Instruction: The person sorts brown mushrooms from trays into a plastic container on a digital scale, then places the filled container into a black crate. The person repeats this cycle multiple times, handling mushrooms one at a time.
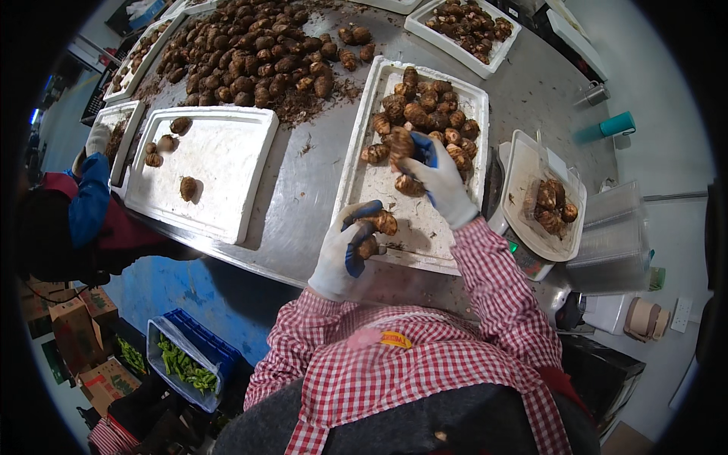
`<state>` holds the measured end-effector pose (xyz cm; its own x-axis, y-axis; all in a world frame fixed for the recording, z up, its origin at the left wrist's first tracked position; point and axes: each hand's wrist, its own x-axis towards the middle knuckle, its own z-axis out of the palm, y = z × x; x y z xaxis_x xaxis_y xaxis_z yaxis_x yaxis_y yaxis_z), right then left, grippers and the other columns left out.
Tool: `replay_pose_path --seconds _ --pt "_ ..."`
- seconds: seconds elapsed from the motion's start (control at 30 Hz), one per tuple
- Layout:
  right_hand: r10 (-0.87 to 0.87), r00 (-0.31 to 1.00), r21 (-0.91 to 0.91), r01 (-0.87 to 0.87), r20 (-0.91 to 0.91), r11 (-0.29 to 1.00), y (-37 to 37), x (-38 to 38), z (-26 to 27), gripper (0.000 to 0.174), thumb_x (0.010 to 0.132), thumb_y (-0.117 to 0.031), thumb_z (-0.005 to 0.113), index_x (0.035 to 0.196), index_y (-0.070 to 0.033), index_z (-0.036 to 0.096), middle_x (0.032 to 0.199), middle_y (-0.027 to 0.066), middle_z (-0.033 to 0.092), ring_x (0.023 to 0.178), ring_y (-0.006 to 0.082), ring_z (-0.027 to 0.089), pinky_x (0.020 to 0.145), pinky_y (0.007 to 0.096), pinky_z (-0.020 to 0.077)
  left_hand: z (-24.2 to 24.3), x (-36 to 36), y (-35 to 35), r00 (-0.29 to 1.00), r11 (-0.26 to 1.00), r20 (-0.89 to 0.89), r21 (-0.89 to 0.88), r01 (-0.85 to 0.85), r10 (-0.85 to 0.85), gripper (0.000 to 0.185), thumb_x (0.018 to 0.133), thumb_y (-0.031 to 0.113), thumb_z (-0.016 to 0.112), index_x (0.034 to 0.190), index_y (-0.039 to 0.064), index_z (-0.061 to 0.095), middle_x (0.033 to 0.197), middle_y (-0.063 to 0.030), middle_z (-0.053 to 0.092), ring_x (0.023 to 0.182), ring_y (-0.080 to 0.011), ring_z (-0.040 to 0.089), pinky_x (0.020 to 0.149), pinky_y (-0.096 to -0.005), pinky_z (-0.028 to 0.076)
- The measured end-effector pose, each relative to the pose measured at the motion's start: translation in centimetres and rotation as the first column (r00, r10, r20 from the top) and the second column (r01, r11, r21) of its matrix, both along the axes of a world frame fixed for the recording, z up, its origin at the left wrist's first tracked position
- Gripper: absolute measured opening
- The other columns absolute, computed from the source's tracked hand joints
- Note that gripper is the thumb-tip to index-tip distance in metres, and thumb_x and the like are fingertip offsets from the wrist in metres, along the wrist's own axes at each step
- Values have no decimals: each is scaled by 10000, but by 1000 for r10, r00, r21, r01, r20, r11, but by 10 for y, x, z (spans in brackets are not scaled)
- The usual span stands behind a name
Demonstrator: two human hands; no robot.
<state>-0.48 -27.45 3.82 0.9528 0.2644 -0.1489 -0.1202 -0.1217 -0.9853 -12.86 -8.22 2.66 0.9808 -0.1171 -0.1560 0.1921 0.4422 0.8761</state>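
Both of my hands wear white work gloves with blue-coated palms. My left hand (341, 256) grips two small brown taro corms (382, 222) above the near left edge of a white foam tray (424, 244). Between the fingers of my right hand (441, 179) is a larger taro corm (401, 147), slightly blurred, held over the tray's middle. Beneath and beyond it lies a heap of taro corms (418, 114) in the far part of the tray. One loose corm (409, 185) rests just below my right fingers.
Right of the tray, a digital scale (526, 256) carries a pan (520, 165) with taro in a clear container (549, 205). Stacked clear containers (608, 239) stand beyond. A large taro pile (244, 57) covers the far table. Left, another foam tray (216, 170) holds several corms, near a co-worker's gloved hand (98, 139).
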Motion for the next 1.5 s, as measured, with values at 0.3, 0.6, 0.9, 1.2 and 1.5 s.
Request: replay_pose_path --seconds 0.3,0.6,0.9,1.2,1.5 --pt "81 960 572 90 -266 815 -65 -70 -23 584 946 -51 462 1506 40 325 1376 145 570 1072 151 645 770 190 539 19 17 -30 970 984 -168 -20 177 -178 477 996 275 496 1393 14 471 1081 -117 670 744 -132 591 681 -247 490" --pt "-269 958 297 285 -97 911 -103 -127 38 514 933 -40 479 1445 13 454 1002 26 637 800 41 545 704 186 460 33 41 -84 921 923 -60 -15 385 -385 551 1018 325 532 1454 12 405 1165 -111 630 835 -143 646 613 -251 526" --pt "-693 508 -208 856 512 473 -215 -133 73 293 933 -99 556 1203 13 577 975 121 620 865 202 605 799 324 497 86 101 -267 656 898 642 420 133 -397 411 966 148 555 1334 -32 535 1096 -126 647 1030 -206 623 894 -326 502" --pt "-674 249 -193 968 696 158 -248 -170 34 256 962 -133 571 1166 8 633 1107 159 638 1024 298 601 921 400 466 77 144 -250 679 831 720 461 -313 -144 216 911 83 609 1107 79 700 1060 -123 686 1020 -231 632 895 -356 509" --pt "-805 167 9 978 569 210 -238 -182 48 294 1023 -126 516 1258 26 607 1201 85 646 1079 148 587 955 274 452 51 129 -99 963 885 207 397 -244 173 326 991 147 529 1286 13 566 1081 -79 629 873 -97 586 619 -184 505"
